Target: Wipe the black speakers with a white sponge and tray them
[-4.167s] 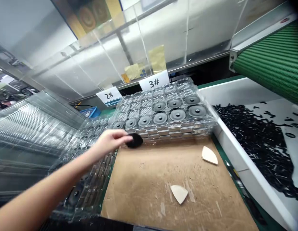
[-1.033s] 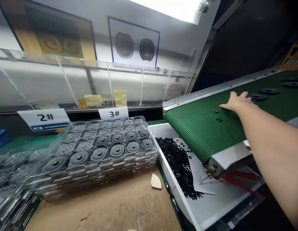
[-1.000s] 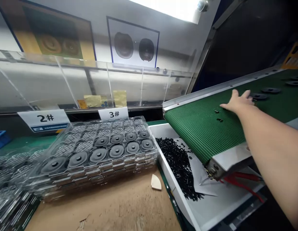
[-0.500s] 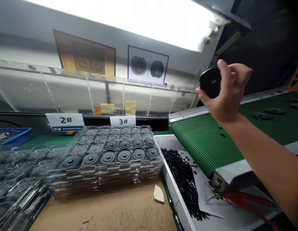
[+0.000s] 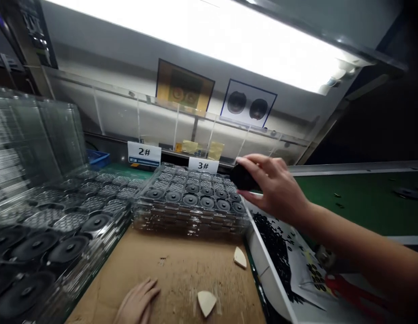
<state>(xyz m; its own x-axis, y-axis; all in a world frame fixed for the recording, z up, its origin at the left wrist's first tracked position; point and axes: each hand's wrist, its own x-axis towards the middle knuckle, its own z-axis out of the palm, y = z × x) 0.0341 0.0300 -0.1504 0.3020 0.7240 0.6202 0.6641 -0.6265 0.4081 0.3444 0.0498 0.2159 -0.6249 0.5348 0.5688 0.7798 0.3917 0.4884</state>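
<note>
Black disc (image 5: 243,177) pinched in the right hand's (image 5: 276,184) fingertip grip.

Bright fluorescent light (image 5: 209,38) over 2 speaker posters (image 5: 248,103) on a pale wall (image 5: 104,67), clear acrylic shelf (image 5: 158,121) beneath.

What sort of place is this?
Looks like a factory line making small speakers: a green conveyor belt, stacked clear trays of round black speaker parts, and a white bin of small black pieces.
</note>
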